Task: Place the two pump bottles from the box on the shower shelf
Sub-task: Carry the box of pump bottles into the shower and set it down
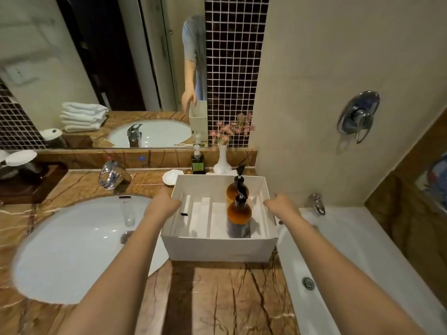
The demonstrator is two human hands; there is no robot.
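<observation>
I see my left hand and right hand curled against the box sides, grip unclear, two bottles standing inside.

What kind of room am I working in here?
A bathroom, most likely a hotel's: an oval sink set in a marble counter, a bathtub at right, and a wall mirror with folded towels reflected.

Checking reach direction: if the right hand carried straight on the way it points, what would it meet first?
Probably the right wall of the white box; the right hand points left at its rim. Past it stand the amber pump bottles. Depth is unclear.
</observation>
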